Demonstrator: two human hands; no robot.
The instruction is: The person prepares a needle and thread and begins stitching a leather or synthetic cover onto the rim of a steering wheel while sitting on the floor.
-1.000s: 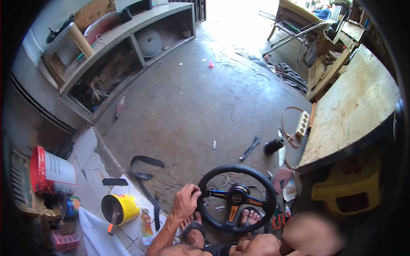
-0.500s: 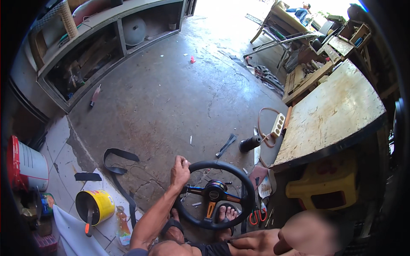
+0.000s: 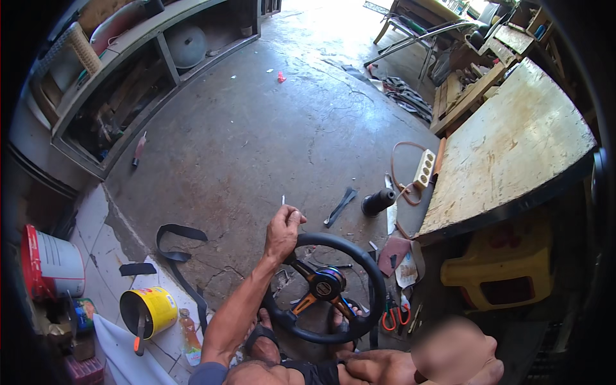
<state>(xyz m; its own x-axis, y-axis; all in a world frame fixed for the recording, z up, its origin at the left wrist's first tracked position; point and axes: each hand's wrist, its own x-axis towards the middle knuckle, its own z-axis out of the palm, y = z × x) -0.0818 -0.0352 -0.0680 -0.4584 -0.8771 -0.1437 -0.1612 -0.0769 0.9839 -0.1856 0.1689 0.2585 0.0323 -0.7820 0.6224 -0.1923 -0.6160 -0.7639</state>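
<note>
My left hand [image 3: 287,226] is raised at the upper left of a black steering wheel [image 3: 366,273], fingers curled together; what they pinch, if anything, is too small to make out. The wheel has gold and iridescent spokes and sits tilted between my legs, above my sandalled feet [image 3: 262,340]. My right hand [image 3: 489,364] is at the lower right, largely hidden by a blurred patch, its fingers unclear. Beside the wheel lie orange-handled scissors [image 3: 394,314] and a pink pad [image 3: 393,255]; just beyond stands a black bottle [image 3: 377,203].
A yellow can [image 3: 163,311], white-red bucket [image 3: 61,262] and black strap [image 3: 181,229] are at left. A power strip [image 3: 424,168], pale board [image 3: 507,147] and yellow plastic object [image 3: 481,282] are at right. A low cabinet [image 3: 173,54] lines the back left.
My left hand has risen with its forearm, and the wheel has turned, its spokes now slanting down to the right. The view has also shifted.
</note>
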